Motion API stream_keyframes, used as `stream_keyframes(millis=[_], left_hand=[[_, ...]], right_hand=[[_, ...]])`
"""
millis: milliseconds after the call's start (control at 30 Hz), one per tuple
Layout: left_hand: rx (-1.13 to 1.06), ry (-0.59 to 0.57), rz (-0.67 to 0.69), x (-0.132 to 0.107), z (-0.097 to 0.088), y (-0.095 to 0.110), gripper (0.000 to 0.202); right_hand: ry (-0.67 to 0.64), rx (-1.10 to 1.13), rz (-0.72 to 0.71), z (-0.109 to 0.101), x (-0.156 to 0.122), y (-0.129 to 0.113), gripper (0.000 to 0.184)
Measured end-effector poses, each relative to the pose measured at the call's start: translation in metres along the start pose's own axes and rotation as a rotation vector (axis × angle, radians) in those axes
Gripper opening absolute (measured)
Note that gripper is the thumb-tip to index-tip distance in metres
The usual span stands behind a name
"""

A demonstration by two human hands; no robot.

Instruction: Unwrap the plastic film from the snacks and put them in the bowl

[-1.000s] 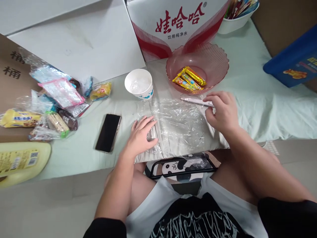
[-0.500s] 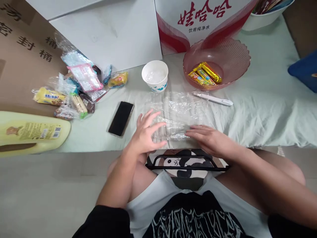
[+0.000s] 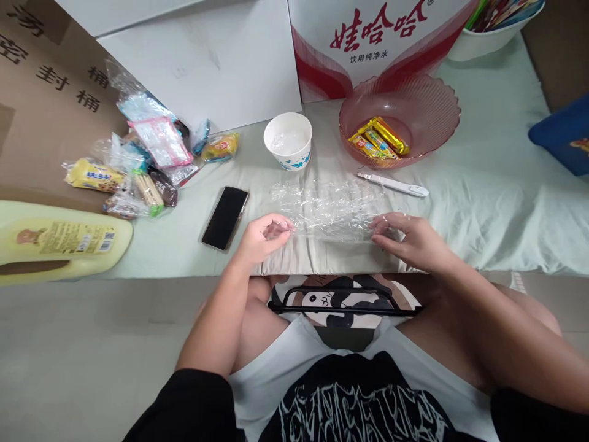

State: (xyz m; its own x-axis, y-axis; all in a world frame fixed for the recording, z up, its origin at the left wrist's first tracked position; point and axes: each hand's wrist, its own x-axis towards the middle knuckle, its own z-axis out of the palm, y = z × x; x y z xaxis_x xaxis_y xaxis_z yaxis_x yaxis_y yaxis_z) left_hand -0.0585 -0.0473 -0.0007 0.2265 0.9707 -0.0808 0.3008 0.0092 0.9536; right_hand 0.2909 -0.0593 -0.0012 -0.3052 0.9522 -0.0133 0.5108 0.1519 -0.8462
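Has a brown carton far to the left of both hands, with a yellow jug in front of it. Shows a heap of snack packets beyond and left of the left hand, then a phone lying dark-screened just left of that hand. Bends the left hand narrow, thumb and forefinger close together on the left end of a clear film. Has a white paper cup standing upright beyond the left hand, with something clear inside, hard to make out. Holds the film, crinkled, between both hands over the cloth-covered bench. Shows a white box with red lettering farther off, behind a ribbed pink bowl beyond the right hand, with yellow-wrapped bars lying in it. Has a slim white tool between bowl and right hand. Curls the right hand around the film's right end, thumb and fingertips nearly meeting. Shows a white tub of packets far beyond the right hand, and a blue package well to its right.
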Motion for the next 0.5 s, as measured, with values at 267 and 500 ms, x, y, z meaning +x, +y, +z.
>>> stream_keyframes(millis=[267, 500], left_hand=[[-0.348, 0.024, -0.239, 0.003, -0.020, 0.006, 0.047], [-0.331, 0.230, -0.281, 0.020, 0.005, 0.012, 0.045]], right_hand=[[0.116, 0.373, 0.130, 0.000, 0.002, 0.001, 0.031], [0.252, 0.448, 0.235, 0.019, 0.013, -0.004, 0.036]])
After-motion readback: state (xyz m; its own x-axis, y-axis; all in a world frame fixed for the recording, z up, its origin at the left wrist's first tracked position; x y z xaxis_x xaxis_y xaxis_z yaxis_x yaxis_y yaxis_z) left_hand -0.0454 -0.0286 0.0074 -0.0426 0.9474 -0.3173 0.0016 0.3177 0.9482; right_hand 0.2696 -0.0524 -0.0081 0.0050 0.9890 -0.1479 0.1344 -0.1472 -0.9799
